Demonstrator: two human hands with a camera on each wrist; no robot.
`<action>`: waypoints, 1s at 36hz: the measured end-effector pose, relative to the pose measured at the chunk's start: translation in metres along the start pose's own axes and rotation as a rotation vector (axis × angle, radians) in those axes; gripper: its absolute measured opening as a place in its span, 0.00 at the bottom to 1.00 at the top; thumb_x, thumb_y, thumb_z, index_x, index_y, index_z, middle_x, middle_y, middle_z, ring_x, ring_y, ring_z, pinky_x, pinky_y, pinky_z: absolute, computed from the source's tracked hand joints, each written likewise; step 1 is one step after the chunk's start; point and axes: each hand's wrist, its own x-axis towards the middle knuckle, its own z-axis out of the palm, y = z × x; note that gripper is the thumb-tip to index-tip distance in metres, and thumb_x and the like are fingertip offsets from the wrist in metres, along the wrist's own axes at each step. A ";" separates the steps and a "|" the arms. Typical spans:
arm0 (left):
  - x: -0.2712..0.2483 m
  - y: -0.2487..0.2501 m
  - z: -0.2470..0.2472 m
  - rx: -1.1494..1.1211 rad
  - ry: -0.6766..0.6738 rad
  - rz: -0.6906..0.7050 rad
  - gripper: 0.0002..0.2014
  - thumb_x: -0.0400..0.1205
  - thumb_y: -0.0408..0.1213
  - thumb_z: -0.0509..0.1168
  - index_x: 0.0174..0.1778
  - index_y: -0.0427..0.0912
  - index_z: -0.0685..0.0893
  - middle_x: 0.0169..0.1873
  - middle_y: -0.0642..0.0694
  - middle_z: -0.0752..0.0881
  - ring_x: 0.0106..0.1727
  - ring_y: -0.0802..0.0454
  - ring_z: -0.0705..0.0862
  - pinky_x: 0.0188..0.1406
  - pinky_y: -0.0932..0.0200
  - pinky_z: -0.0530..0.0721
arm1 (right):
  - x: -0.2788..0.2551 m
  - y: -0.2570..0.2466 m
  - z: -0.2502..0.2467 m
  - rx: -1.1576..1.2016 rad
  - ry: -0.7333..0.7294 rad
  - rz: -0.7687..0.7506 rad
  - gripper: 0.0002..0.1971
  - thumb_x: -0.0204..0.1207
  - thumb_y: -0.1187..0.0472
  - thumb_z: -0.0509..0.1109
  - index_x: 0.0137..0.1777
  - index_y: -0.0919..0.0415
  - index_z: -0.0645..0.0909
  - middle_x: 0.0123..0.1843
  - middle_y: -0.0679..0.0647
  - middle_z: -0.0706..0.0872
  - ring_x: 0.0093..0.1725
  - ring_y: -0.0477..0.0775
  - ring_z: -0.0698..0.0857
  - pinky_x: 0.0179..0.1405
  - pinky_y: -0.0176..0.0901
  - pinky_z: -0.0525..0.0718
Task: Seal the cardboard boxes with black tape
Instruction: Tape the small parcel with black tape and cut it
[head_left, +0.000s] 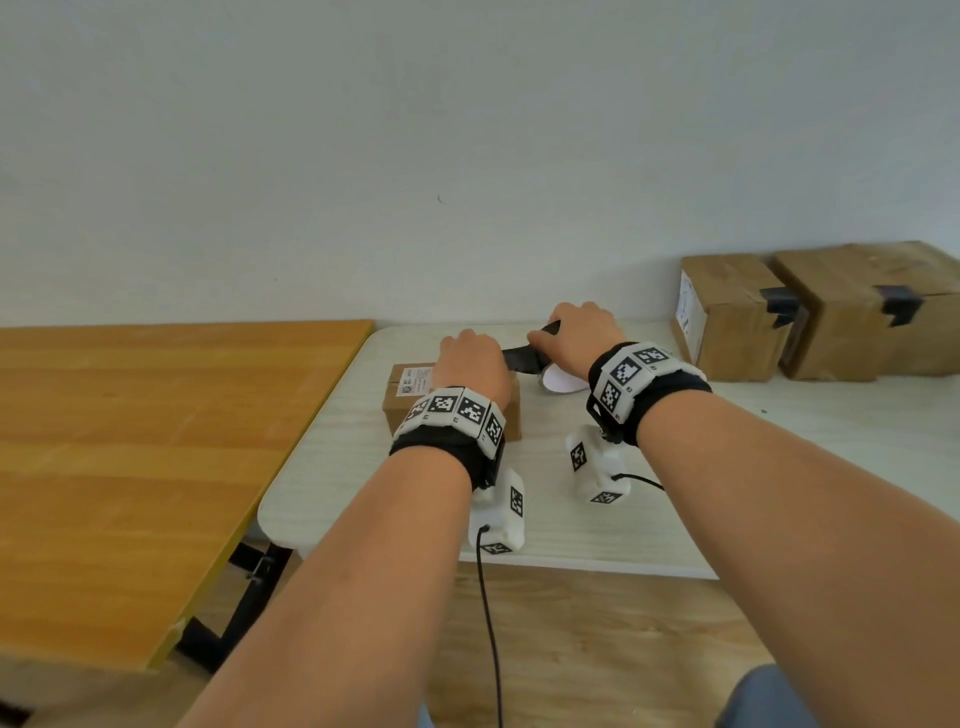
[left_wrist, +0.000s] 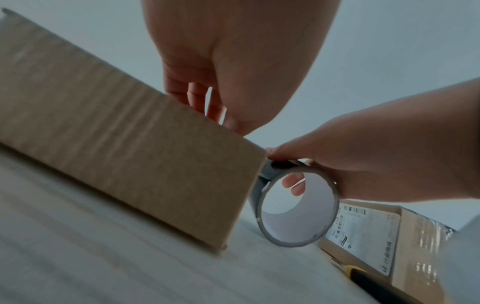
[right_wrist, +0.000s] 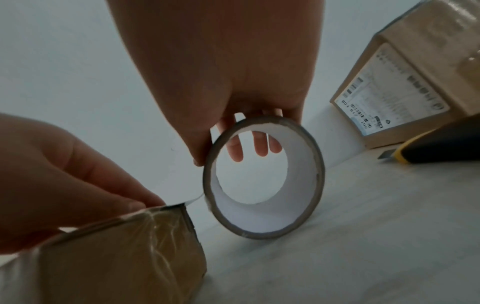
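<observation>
White surface (head_left: 675, 525): two taped boxes (head_left: 737, 317) stand at the far right edge. A small box (head_left: 405, 400) sits near the far left corner. Left hand (head_left: 470, 364) presses fingers onto its top. Right hand (head_left: 582, 332) grips the tape roll (right_wrist: 263, 176) just beside it, a black strip (head_left: 519, 357) spanning between. A knife (right_wrist: 436, 147) lies near the taped boxes.

In the head view, the left hand (head_left: 470, 364) covers most of the small box (head_left: 410, 402) top, so where the black tape strip (head_left: 522, 358) ends on it is hidden. The right hand (head_left: 582, 338) hides most of the tape roll (head_left: 561, 383) beside that box. The box's label (head_left: 417, 382) is too small to read. In the right wrist view, a knife (right_wrist: 439, 147) right of the roll is cut off by the frame's edge.
</observation>
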 end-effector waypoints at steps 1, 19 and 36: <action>-0.001 0.001 0.000 -0.008 0.005 -0.004 0.12 0.83 0.33 0.54 0.49 0.38 0.83 0.53 0.39 0.80 0.57 0.40 0.79 0.51 0.52 0.77 | -0.001 0.001 -0.002 0.039 -0.014 0.004 0.22 0.79 0.45 0.61 0.66 0.60 0.76 0.63 0.63 0.76 0.62 0.64 0.75 0.53 0.51 0.75; -0.014 0.021 0.001 0.013 0.021 0.015 0.14 0.82 0.36 0.54 0.50 0.40 0.86 0.50 0.41 0.83 0.55 0.42 0.80 0.48 0.52 0.78 | -0.029 0.048 -0.033 0.174 0.027 0.119 0.13 0.84 0.58 0.54 0.54 0.65 0.77 0.51 0.61 0.83 0.53 0.63 0.82 0.45 0.47 0.78; -0.017 0.026 -0.002 0.074 -0.018 -0.033 0.15 0.84 0.36 0.52 0.58 0.39 0.83 0.58 0.40 0.81 0.62 0.41 0.76 0.57 0.49 0.76 | -0.058 0.075 -0.041 -0.220 -0.324 0.299 0.26 0.76 0.51 0.73 0.67 0.68 0.76 0.66 0.62 0.82 0.65 0.62 0.81 0.62 0.50 0.80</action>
